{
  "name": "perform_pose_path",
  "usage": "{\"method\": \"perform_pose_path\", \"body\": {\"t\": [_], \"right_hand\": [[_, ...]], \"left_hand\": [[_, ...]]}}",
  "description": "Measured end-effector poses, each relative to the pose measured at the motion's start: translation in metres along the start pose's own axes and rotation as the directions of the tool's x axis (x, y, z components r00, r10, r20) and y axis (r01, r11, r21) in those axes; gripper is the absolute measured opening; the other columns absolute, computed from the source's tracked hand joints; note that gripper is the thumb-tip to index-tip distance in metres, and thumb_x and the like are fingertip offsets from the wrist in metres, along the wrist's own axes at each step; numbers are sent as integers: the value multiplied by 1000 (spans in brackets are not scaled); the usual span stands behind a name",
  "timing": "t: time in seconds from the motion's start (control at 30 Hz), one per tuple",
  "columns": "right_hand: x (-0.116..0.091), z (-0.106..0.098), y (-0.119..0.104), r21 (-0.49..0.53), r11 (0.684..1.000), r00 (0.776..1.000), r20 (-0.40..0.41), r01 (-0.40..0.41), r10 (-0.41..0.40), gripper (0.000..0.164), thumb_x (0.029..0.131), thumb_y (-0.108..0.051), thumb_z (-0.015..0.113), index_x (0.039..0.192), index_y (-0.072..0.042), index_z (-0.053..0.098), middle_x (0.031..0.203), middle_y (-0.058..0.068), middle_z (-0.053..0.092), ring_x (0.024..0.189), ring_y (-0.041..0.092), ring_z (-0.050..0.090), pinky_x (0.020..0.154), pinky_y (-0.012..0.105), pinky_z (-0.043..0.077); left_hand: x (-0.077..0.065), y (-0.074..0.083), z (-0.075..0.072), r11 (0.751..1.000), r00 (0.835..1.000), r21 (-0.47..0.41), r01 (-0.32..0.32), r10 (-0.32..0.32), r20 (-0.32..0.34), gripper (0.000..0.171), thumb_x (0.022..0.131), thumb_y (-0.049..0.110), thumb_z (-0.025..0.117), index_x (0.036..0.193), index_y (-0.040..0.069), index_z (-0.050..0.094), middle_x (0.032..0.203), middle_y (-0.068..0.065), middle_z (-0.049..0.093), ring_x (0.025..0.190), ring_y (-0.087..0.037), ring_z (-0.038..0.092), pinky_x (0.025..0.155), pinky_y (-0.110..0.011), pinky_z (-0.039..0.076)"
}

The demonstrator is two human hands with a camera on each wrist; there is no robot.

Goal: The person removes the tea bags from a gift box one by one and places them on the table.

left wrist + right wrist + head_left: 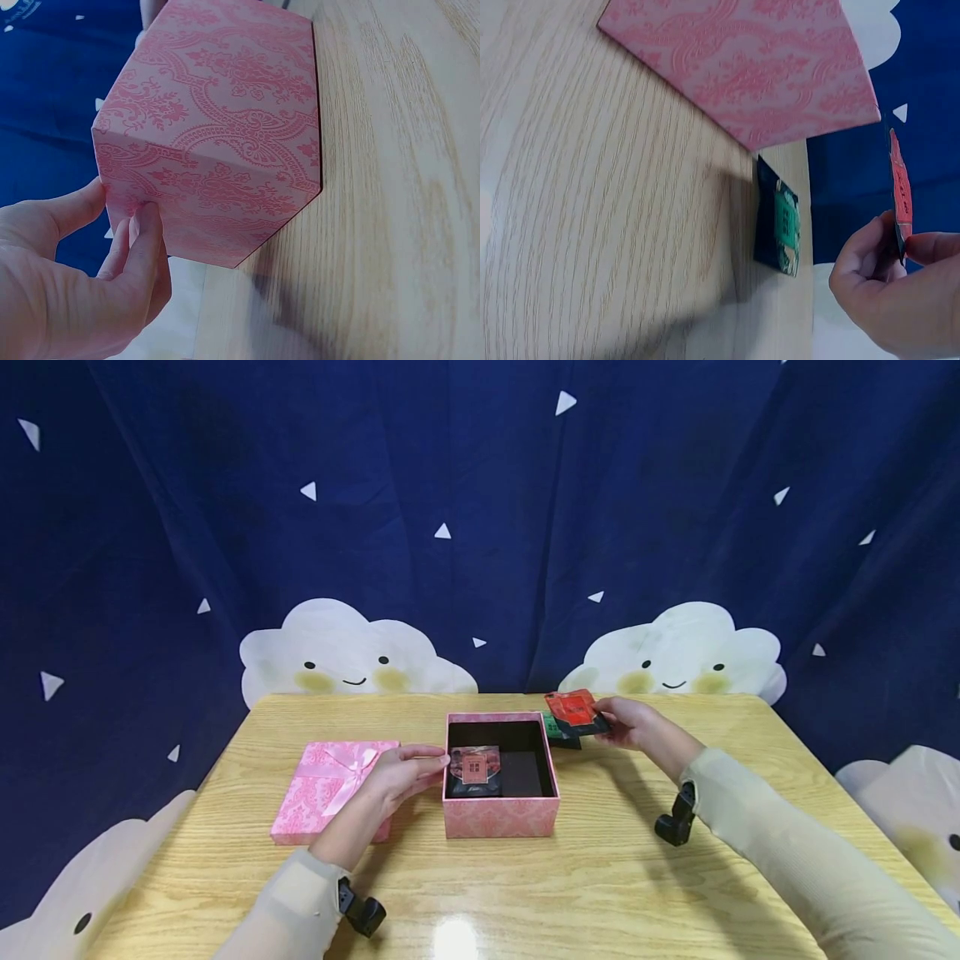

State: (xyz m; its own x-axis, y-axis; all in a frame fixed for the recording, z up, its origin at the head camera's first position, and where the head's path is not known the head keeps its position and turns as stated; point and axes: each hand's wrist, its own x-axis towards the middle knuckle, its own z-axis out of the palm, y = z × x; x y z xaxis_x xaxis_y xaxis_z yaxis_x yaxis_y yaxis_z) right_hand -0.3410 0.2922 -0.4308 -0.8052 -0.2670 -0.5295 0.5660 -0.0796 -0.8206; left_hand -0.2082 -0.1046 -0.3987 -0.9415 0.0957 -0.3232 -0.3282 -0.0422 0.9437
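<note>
A pink patterned box (501, 818) stands uncovered on the table, its inside black. One dark packet with a reddish label (475, 768) lies in its left half. My left hand (408, 774) touches the box's left side with its fingertips; the left wrist view shows them against the pink wall (247, 90). My right hand (626, 724) pinches a red-and-black packet (576, 710) by its right edge, raised beyond the box's far right corner. In the right wrist view, the red packet (901, 195) appears edge-on between thumb and fingers. A green-labelled packet (558, 732) lies below it on the table.
To the left of the box lies its pink lid (315, 793) with a ribbon bow (352, 772). All this is on a wood-grain table (600, 877). Behind the table hangs a dark blue curtain (495, 527) with white triangles and cloud shapes.
</note>
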Motion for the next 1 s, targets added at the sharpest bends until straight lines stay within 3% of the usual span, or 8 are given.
{"method": "perform_pose_path", "body": {"t": [0.1,0.17,0.37,0.53,0.57,0.67,0.9,1.0], "right_hand": [[47,-47,11,57,998,999,49,-15,13,15,89,-21,65,95,-8,59,82,2,69,72,14,65,62,29,57],[56,-58,13,60,998,999,39,-17,15,14,89,-21,65,94,-9,60,82,1,69,71,14,64,63,28,57],[29,-39,6,0,1000,997,-79,-14,14,14,93,-21,58,94,-7,56,77,2,63,65,12,62,56,26,55],[44,-67,10,39,999,999,-49,-11,13,23,93,-21,59,106,-2,55,82,6,62,68,14,64,60,27,56],[42,-67,10,27,999,996,-89,-17,20,25,95,-22,56,111,-3,54,85,5,62,71,13,64,63,26,56],[47,-80,11,55,998,999,-41,-6,8,22,92,-20,61,104,-1,57,82,7,64,70,14,65,61,27,56],[22,-65,6,-29,999,975,-220,-16,10,32,95,-24,58,120,-4,53,87,4,60,73,13,64,67,25,58],[27,-74,9,-61,998,978,-206,16,-28,32,91,-24,65,110,0,59,85,7,60,71,15,66,65,27,60]], "left_hand": [[0,0,0,1000,1000,0,-2,2,2,35,88,3,67,120,-9,59,94,-3,67,91,-15,67,106,-43,49],[0,0,0,1000,1000,-1,-1,1,3,36,88,3,67,121,-9,59,94,-3,67,91,-14,67,106,-43,48],[0,1,0,1000,1000,2,10,-10,-7,34,87,4,67,119,-7,60,96,-4,68,86,-12,67,106,-43,49],[0,2,0,1000,1000,10,11,-11,-6,34,87,5,68,119,-6,61,96,-5,69,83,-11,67,105,-43,50],[-1,2,0,1000,1000,8,10,-10,-7,34,87,5,68,119,-7,61,96,-5,69,83,-12,67,105,-43,50],[-1,2,0,1000,1000,4,9,-9,-6,34,87,5,68,118,-7,61,94,-3,68,85,-13,66,105,-43,50],[0,1,0,1000,1000,8,8,-8,1,34,88,4,66,120,-8,60,96,-4,68,85,-12,66,106,-43,49],[0,1,0,1000,1000,5,14,-14,-3,34,88,4,66,120,-7,60,96,-5,68,87,-13,66,106,-44,48]]}}
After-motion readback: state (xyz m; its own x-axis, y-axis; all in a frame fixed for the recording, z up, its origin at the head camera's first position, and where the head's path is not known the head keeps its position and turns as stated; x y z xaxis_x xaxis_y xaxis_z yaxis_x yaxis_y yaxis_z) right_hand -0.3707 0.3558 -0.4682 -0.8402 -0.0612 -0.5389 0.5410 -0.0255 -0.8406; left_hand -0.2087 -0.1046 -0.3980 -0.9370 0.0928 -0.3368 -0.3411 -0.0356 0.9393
